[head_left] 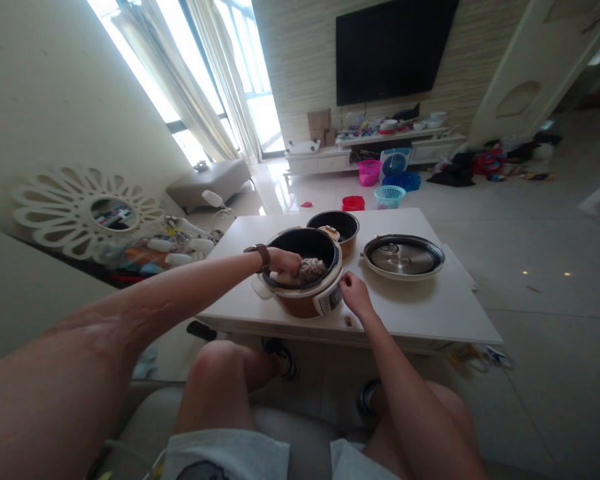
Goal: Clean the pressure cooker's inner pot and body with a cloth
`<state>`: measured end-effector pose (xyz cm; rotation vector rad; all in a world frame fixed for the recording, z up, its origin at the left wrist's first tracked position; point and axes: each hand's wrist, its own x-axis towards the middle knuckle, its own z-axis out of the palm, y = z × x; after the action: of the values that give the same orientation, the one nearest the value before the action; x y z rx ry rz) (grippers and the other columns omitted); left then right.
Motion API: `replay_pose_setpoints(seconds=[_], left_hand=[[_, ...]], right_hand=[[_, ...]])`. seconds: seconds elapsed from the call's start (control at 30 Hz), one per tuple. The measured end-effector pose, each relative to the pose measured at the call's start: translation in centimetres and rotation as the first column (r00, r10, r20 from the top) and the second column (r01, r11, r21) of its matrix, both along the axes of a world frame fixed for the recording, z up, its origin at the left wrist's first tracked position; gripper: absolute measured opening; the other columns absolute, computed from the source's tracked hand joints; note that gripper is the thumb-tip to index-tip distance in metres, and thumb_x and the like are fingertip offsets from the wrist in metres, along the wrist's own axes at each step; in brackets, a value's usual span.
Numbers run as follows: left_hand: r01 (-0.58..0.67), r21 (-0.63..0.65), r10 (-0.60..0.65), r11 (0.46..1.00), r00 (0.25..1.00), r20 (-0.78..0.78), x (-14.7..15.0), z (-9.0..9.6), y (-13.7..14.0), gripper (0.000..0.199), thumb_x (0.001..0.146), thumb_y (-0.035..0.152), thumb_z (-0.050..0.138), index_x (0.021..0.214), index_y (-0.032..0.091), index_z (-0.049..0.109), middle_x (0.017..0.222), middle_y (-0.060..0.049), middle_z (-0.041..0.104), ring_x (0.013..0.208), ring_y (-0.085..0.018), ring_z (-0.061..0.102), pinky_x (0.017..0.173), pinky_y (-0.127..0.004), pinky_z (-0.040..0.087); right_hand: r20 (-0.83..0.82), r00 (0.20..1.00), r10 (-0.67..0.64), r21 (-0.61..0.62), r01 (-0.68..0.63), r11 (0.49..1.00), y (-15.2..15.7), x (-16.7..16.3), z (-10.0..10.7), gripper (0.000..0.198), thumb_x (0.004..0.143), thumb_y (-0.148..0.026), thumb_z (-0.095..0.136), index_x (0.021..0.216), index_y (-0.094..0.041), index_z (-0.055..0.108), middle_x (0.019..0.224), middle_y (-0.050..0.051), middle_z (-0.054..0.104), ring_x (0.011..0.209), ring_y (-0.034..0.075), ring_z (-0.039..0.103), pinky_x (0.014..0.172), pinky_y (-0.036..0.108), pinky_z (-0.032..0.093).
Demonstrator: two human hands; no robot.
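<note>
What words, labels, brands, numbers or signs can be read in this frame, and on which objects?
No text can be read.
Control panel on the cooker: small marks, too small and blurred to read.
Television: no brand can be made out.
Shorts: a dark print, cut off by the frame edge; no letters can be made out.

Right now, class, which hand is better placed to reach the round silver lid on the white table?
Probably the right hand: it is at the round brown cooker's side, nearer the lid. The left hand holds a crumpled greyish cloth inside.
</note>
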<state>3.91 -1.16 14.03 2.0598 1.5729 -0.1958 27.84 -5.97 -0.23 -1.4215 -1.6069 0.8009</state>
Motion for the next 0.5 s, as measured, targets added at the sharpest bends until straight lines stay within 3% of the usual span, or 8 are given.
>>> replay_pose_setpoints(seconds=[0.1, 0.17, 0.23, 0.3, 0.4, 0.5], left_hand=[[-0.114, -0.19, 0.13, 0.975, 0.989, 0.072, -0.4, 2.2, 0.9, 0.039, 0.078, 0.009, 0.066, 0.115, 0.015, 0.078, 0.096, -0.007, 0.081, 0.089, -0.026, 0.075, 0.077, -0.031, 0.062], [-0.169, -0.079, 0.172, 0.982, 0.984, 0.037, -1.2, 3.9, 1.9, 0.038, 0.079, 0.008, 0.061, 0.113, 0.012, 0.077, 0.098, -0.01, 0.081, 0.088, -0.025, 0.074, 0.077, -0.03, 0.06], [-0.111, 0.149, 0.129, 0.983, 0.985, -0.114, -2.0, 5.2, 2.8, 0.032, 0.083, 0.008, 0.058, 0.108, 0.011, 0.078, 0.101, -0.011, 0.08, 0.092, -0.024, 0.074, 0.083, -0.03, 0.058], [-0.072, 0.268, 0.121, 0.961, 0.978, -0.169, -2.6, 5.8, 3.1, 0.032, 0.088, 0.01, 0.057, 0.112, 0.013, 0.078, 0.112, -0.013, 0.079, 0.108, -0.028, 0.072, 0.097, -0.033, 0.054], [0.114, 0.299, -0.019, 0.948, 0.953, -0.302, -2.7, 5.0, 2.0, 0.037, 0.089, 0.012, 0.058, 0.118, 0.023, 0.08, 0.127, -0.011, 0.077, 0.123, -0.031, 0.068, 0.109, -0.037, 0.048], [0.31, 0.162, -0.19, 0.937, 0.84, -0.508, -2.2, 2.8, 0.1, 0.036, 0.092, 0.012, 0.057, 0.111, 0.027, 0.083, 0.124, -0.012, 0.078, 0.12, -0.031, 0.07, 0.105, -0.038, 0.05]], right_hand=[[0.0, 1.0, 0.005, 0.002, -0.005, 1.0, 0.0, 0.0, 0.0, 0.017, 0.086, -0.031, 0.05, 0.07, -0.026, 0.048, 0.068, 0.0, 0.059, 0.068, 0.02, 0.052, 0.067, 0.031, 0.034], [0.001, 1.0, 0.007, 0.007, -0.007, 1.0, 0.0, 0.0, -0.1, 0.017, 0.086, -0.031, 0.049, 0.07, -0.026, 0.047, 0.067, 0.0, 0.058, 0.067, 0.02, 0.051, 0.066, 0.031, 0.033], [-0.001, 1.0, 0.01, 0.009, -0.01, 1.0, 0.1, 0.0, -0.1, 0.017, 0.086, -0.032, 0.049, 0.07, -0.027, 0.046, 0.066, -0.001, 0.058, 0.067, 0.02, 0.05, 0.066, 0.031, 0.032], [0.001, 1.0, 0.013, 0.005, -0.013, 1.0, 0.2, 0.0, -0.2, 0.017, 0.086, -0.031, 0.049, 0.07, -0.027, 0.045, 0.065, -0.001, 0.057, 0.067, 0.02, 0.05, 0.067, 0.031, 0.032], [0.013, 1.0, 0.007, -0.008, -0.007, 1.0, 0.3, 0.0, -0.2, 0.017, 0.085, -0.03, 0.05, 0.069, -0.027, 0.045, 0.066, 0.0, 0.057, 0.067, 0.02, 0.048, 0.067, 0.032, 0.031], [0.016, 1.0, 0.001, -0.014, -0.001, 1.0, 0.3, 0.0, -0.1, 0.018, 0.085, -0.03, 0.051, 0.069, -0.027, 0.045, 0.067, 0.0, 0.058, 0.068, 0.02, 0.049, 0.067, 0.032, 0.031]])
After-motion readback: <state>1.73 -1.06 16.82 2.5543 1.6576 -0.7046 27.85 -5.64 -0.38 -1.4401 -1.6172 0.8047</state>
